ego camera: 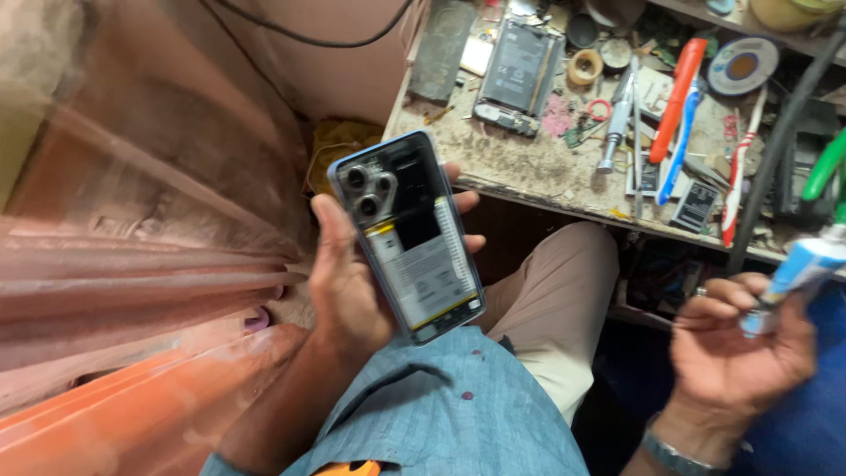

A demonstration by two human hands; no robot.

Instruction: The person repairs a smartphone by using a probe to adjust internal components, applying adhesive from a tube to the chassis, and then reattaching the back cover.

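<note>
Phone (407, 236) with its back cover off sits upright in the person's left hand (348, 278), camera lenses uppermost and the battery label facing the viewer, held above the lap and just below the near edge of the cluttered tabletop (529, 167). Fingers of that hand wrap the phone's far edge while the thumb side braces the near one, a firm clasp. To the right of the phone, well apart from it, the right hand (736, 348) pinches a small blue-and-white tube (797, 269) between thumb and fingers, nozzle end pointing down toward the palm; whether its cap is on cannot be told.

Above the phone on the tabletop lie another opened handset (518, 75), a roll of tape (585, 67), a metal screwdriver (617, 119) and red and blue toothbrushes (674, 106).

Judged from this pose, the work in hand looks like bringing the tube to the phone's open back. Doing it well would mean keeping the phone level and steady against the palm, meeting it with the nozzle along the frame edge only, and squeezing lightly so nothing reaches the lenses or the battery.
</note>
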